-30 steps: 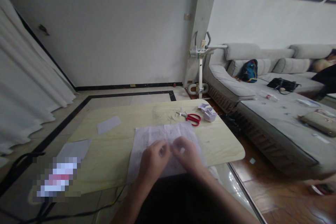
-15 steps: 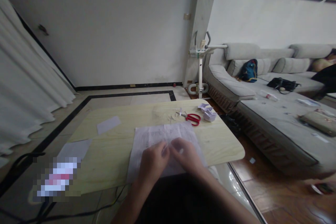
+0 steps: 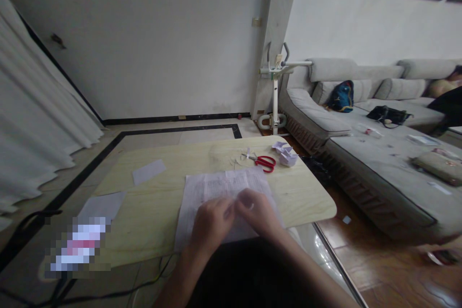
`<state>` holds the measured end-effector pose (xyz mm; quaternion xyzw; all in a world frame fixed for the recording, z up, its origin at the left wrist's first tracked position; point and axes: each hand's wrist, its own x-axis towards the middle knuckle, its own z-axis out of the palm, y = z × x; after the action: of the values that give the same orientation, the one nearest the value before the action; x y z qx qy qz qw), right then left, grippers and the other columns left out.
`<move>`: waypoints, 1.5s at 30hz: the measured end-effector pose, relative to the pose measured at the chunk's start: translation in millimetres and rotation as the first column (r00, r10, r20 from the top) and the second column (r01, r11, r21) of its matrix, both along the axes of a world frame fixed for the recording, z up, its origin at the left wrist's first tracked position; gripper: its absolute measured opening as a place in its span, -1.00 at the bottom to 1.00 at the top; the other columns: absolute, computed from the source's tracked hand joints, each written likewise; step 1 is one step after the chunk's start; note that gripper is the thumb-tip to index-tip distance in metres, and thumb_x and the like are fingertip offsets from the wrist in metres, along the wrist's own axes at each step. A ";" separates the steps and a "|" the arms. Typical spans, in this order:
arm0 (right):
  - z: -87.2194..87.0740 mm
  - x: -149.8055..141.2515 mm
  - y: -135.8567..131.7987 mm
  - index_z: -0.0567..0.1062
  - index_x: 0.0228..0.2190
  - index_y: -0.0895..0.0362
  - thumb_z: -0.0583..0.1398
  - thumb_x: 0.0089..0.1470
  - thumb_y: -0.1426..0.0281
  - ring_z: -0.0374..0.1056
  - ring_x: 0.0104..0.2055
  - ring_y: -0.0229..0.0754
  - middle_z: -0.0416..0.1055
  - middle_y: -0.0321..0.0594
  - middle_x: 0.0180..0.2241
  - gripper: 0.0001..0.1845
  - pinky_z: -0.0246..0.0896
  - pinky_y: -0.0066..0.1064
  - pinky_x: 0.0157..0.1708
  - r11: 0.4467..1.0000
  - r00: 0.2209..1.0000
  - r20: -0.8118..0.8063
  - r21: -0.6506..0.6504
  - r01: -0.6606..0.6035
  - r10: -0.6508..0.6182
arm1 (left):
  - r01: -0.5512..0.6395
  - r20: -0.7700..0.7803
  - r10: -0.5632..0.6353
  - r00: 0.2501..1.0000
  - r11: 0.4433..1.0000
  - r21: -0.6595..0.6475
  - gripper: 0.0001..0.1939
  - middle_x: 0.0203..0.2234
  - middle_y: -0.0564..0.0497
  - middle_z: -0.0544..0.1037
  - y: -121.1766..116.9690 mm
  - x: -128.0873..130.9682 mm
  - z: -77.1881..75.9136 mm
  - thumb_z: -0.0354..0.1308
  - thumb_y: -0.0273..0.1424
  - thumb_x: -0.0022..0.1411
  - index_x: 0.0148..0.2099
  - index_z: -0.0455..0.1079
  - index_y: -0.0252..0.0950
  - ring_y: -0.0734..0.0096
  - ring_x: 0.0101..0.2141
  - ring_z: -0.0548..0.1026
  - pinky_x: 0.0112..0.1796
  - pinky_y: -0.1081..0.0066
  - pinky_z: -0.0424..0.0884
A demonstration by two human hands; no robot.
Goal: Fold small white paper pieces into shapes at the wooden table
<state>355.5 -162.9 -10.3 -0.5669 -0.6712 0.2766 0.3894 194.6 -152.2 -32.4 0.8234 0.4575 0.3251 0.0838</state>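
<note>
Both hands meet over a large printed sheet of paper (image 3: 202, 187) lying near the table's front edge. My left hand (image 3: 213, 221) is closed, thumb and fingertips pinched together. Right beside it, my right hand (image 3: 257, 209) is curled the same way, its fingertips touching or almost touching the left ones. Something small and pale may be between the fingertips, but blur hides what it is. Beyond the sheet lie red-handled scissors (image 3: 265, 162), with thin pale scraps (image 3: 235, 161) near their blades. Crumpled or folded white paper pieces (image 3: 288, 156) sit right of the scissors.
The pale wooden table (image 3: 155, 216) carries a small paper piece (image 3: 149, 172) and another sheet (image 3: 104, 204) on its left. A pixelated bright object (image 3: 79, 245) is at the left corner, near black cables (image 3: 108, 293). A grey sofa (image 3: 382, 178) stands to the right.
My hands stay over the sheet. The left fingers shift slightly to the right, closer against the right fingertips. Everything on the table stays in place.
</note>
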 end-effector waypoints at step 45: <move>-0.1 5.5 1.5 0.30 -0.61 0.14 0.15 -0.03 0.51 0.08 -0.53 -0.32 0.19 -0.40 -0.61 -0.82 -0.05 -0.50 -0.53 0.998 0.998 0.022 -0.031 -0.053 0.054 | -0.022 0.083 0.053 0.995 0.939 -0.344 -0.75 -0.59 0.04 0.54 -7.2 1.3 13.4 0.02 -0.39 0.30 -0.39 0.47 -0.28 0.44 -0.55 0.47 -0.50 0.51 0.27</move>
<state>360.9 -161.4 -10.4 -0.5576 -0.6864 0.2905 0.3654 195.8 -159.4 -19.0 0.7716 0.5184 0.2792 0.2404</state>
